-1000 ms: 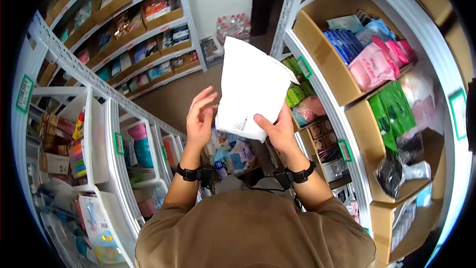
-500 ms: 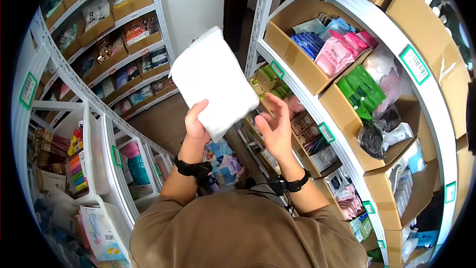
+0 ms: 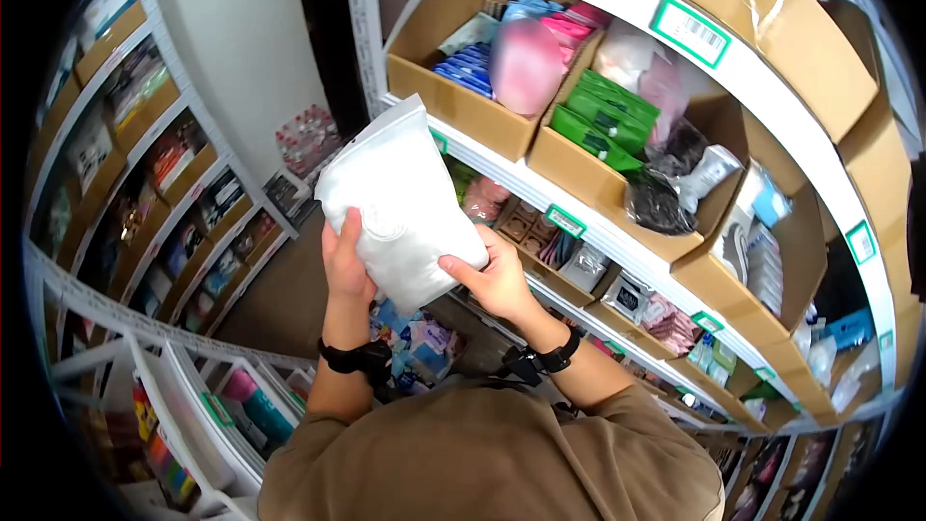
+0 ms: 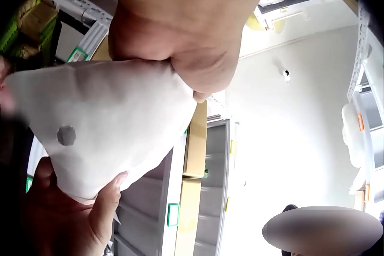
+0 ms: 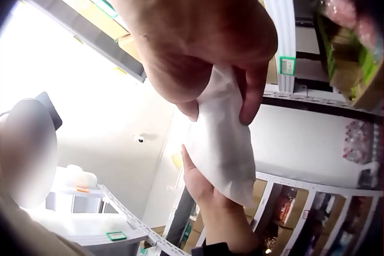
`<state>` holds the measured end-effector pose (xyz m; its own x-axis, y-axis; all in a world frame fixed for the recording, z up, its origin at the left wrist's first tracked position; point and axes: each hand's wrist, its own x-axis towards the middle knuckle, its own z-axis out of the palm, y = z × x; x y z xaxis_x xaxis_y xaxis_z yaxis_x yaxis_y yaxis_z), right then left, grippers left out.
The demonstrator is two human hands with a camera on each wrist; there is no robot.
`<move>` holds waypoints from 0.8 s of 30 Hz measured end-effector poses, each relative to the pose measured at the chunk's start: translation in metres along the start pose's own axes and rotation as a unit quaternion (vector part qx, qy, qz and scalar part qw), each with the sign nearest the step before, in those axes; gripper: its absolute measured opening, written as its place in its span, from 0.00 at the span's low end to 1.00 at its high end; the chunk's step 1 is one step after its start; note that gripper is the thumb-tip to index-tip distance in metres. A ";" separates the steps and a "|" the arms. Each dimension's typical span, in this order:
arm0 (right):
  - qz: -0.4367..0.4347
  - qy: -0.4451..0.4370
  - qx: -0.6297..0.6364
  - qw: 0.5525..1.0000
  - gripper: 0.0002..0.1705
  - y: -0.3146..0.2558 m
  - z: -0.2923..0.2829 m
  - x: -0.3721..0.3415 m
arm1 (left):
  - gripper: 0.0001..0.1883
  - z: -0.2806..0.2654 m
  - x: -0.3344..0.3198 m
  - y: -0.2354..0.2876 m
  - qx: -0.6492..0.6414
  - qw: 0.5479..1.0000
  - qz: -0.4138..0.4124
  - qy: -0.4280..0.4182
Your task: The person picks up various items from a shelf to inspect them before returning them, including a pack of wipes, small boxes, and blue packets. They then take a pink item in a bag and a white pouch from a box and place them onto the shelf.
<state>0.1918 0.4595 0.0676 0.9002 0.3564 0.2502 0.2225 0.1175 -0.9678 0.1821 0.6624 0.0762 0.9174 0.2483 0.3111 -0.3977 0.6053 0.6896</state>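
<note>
A white plastic packet (image 3: 400,207) is held between both hands in front of the body, tilted. A faint round mark shows on its upper face; a grey round spot shows on the side seen in the left wrist view. The left hand (image 3: 345,259) grips the packet's left lower edge with the thumb on top. The right hand (image 3: 497,280) pinches the lower right corner, thumb on the face and fingers underneath. In the right wrist view the packet (image 5: 225,142) appears edge-on, with the right hand (image 5: 204,46) above and the left hand (image 5: 204,184) below.
On the right stands a white shelf (image 3: 617,10) with cardboard boxes (image 3: 463,101) of packets, including green pouches (image 3: 603,121). Another shelf (image 3: 145,125) of boxes is at the left. White bins (image 3: 183,425) are at lower left. Colourful packs (image 3: 420,342) lie below the hands.
The view has turned toward the right shelf. The packet went from the right hand to the left, its face turning over; now the right hand has taken hold again and both hands grip it.
</note>
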 end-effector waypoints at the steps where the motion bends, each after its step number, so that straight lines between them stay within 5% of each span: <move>1: -0.003 0.009 -0.013 1.000 0.18 -0.004 -0.005 -0.003 | 0.26 0.007 0.002 -0.003 0.017 1.000 -0.005 0.002; 14: 0.010 0.138 -0.041 0.990 0.17 -0.025 -0.094 -0.081 | 0.25 0.085 0.024 -0.066 -0.046 0.982 -0.113 -0.145; 24: -0.026 0.185 -0.042 0.981 0.14 -0.056 -0.149 -0.141 | 0.21 0.164 -0.001 -0.095 -0.038 0.979 -0.106 -0.172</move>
<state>0.1085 0.2642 0.0829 0.9575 -0.0119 0.2882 0.2884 0.0448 -0.9565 0.2162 0.4803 0.1180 0.9140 -0.1501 0.3769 -0.1849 0.6729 0.7163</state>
